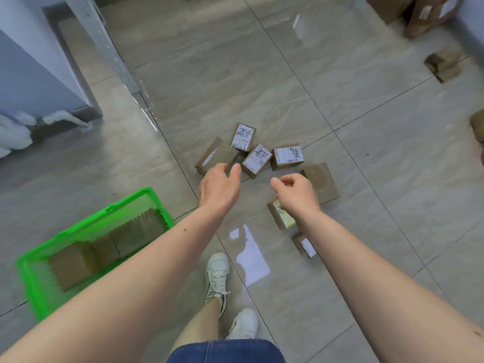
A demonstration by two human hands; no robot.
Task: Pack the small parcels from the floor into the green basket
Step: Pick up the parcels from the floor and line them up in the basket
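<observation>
Closest in, two white sneakers (pixel 218 279) stand on the glossy tiled floor (pixel 366 179), with the hem of denim shorts (pixel 225 352) above them. To the person's left sits the green basket (pixel 36 279), already holding several brown cartons (pixel 70 268). Both bare arms stretch forward. The left hand (pixel 218 188) hovers with its fingers loosely spread and holding nothing, just over a plain brown parcel (pixel 212 157). The right hand (pixel 296 192) has its fingers curled in with nothing visible in its grasp, above two small parcels (pixel 281 217) near the wrist. Beyond the hands lies a cluster of labelled parcels (pixel 258 159). Farther off, larger boxes (pixel 429 17) stand by the wall.
</observation>
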